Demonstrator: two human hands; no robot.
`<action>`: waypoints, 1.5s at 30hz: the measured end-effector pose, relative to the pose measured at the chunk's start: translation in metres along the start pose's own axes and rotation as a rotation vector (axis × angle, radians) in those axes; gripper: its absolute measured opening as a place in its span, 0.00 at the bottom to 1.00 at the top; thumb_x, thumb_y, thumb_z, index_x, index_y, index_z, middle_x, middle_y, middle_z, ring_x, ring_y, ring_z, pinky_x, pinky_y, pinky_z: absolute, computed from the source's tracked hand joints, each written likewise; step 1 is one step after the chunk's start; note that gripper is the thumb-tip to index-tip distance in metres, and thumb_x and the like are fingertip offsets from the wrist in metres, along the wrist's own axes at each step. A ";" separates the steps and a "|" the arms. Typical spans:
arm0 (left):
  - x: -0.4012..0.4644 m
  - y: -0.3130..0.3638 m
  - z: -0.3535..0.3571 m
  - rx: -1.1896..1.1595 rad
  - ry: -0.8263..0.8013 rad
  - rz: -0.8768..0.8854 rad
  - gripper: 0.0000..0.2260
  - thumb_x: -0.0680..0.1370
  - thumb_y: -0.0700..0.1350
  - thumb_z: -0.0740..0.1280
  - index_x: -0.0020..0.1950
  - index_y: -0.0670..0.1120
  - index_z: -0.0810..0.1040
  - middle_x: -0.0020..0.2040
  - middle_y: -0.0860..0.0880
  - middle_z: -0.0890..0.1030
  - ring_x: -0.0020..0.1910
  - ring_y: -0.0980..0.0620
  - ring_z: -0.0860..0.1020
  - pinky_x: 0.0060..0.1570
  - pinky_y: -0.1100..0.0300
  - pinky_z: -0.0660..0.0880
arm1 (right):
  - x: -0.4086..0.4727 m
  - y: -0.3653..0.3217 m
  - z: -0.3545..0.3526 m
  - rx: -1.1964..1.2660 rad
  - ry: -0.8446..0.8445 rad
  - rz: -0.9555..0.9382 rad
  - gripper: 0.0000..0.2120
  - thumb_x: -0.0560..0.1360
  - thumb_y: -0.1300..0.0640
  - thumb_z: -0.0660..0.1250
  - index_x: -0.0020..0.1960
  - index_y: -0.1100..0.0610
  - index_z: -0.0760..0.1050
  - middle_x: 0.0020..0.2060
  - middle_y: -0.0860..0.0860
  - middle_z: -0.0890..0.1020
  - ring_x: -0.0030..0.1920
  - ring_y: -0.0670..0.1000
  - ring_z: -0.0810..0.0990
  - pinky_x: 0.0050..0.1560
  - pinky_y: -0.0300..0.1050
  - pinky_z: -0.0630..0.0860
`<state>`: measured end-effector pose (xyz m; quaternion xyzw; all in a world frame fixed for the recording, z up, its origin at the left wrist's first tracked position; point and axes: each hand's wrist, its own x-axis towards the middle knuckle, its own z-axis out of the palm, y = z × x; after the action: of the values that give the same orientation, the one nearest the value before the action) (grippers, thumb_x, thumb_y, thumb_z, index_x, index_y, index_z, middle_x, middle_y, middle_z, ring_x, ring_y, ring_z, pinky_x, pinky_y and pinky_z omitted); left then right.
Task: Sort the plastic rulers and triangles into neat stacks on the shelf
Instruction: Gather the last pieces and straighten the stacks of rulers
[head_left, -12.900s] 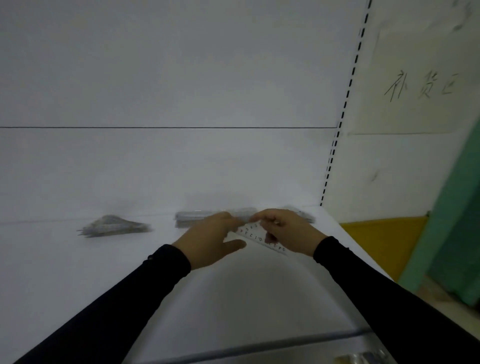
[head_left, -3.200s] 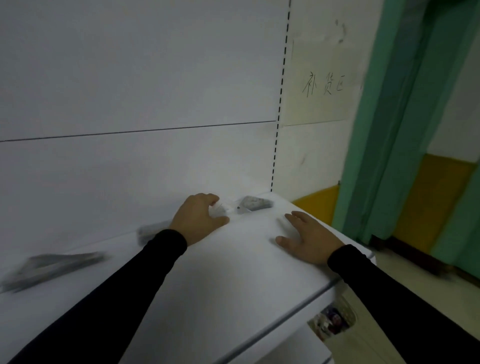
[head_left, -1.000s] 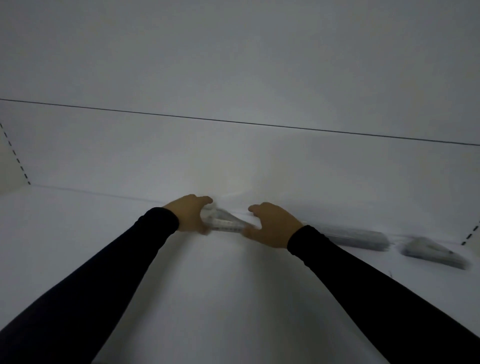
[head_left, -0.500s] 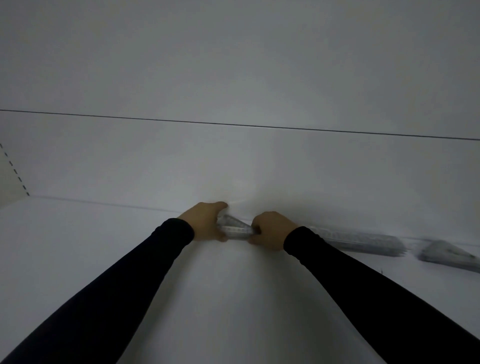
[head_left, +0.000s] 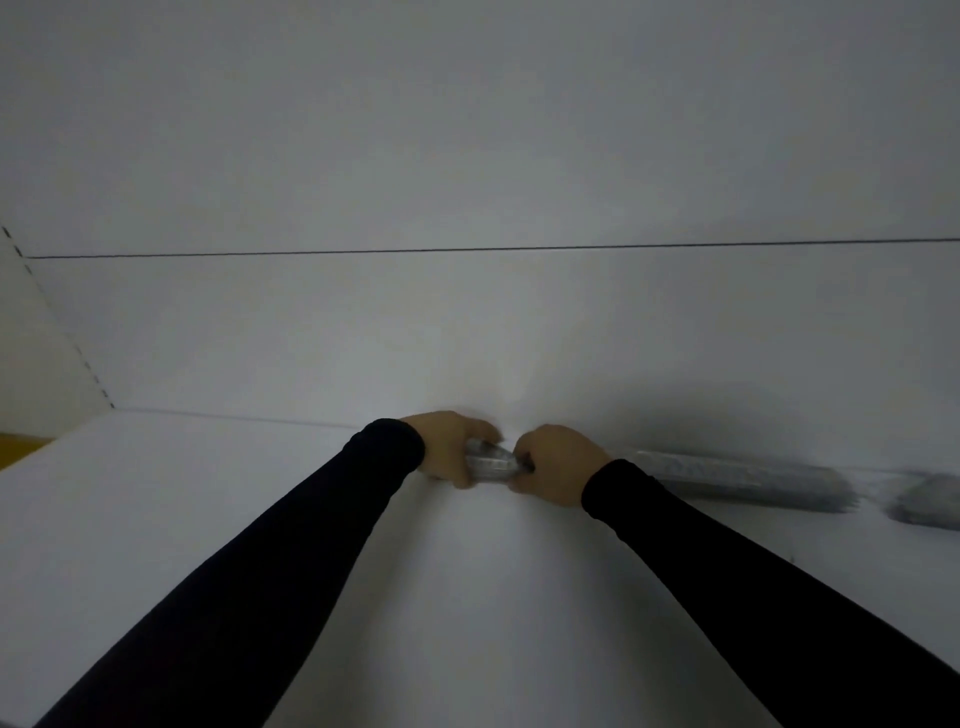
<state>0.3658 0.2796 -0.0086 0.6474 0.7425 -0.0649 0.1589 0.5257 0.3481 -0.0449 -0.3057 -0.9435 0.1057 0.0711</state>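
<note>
Both hands, left (head_left: 449, 447) and right (head_left: 558, 465), clamp one small stack (head_left: 491, 463) between them, squaring it. Ruler stack (head_left: 737, 475) and another pile (head_left: 927, 504) lie rightward, apparently sorted.

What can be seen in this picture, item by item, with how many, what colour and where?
stack held between the hands: one, clear grey plastic, on the shelf near the back wall, centre; too blurred to tell rulers from triangles
long ruler stack: one, grey, lying on the shelf to the right of the hands
small stack: one, grey, far right edge, partly cut off and blurred
shelf: one, white, under everything
back wall: white, with one thin dark horizontal line
slotted upright: one, white with dark slots, far left
left hand: one, black sleeve, gripping the stack's left end
right hand: one, black sleeve, gripping its right end
</note>
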 end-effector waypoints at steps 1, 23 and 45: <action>0.001 -0.001 -0.002 -0.005 -0.019 0.005 0.33 0.67 0.44 0.71 0.71 0.58 0.65 0.60 0.50 0.76 0.39 0.55 0.77 0.45 0.57 0.79 | 0.000 -0.001 0.001 0.000 0.001 0.016 0.14 0.73 0.51 0.67 0.52 0.60 0.79 0.48 0.58 0.81 0.51 0.58 0.79 0.46 0.43 0.70; 0.021 -0.014 -0.011 0.191 -0.051 0.200 0.20 0.65 0.50 0.74 0.54 0.53 0.74 0.47 0.51 0.76 0.43 0.49 0.75 0.41 0.58 0.71 | 0.000 -0.026 -0.006 0.000 -0.099 0.129 0.15 0.74 0.49 0.65 0.53 0.60 0.77 0.50 0.59 0.78 0.50 0.58 0.77 0.46 0.44 0.69; 0.013 0.000 -0.012 0.262 -0.025 0.153 0.25 0.64 0.47 0.74 0.61 0.52 0.75 0.50 0.51 0.78 0.46 0.49 0.76 0.48 0.55 0.77 | 0.001 -0.015 -0.008 -0.043 -0.026 0.105 0.15 0.71 0.49 0.69 0.50 0.59 0.80 0.47 0.56 0.82 0.48 0.55 0.79 0.45 0.41 0.69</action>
<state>0.3622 0.2958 -0.0019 0.7164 0.6742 -0.1572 0.0869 0.5181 0.3381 -0.0330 -0.3550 -0.9290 0.0932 0.0469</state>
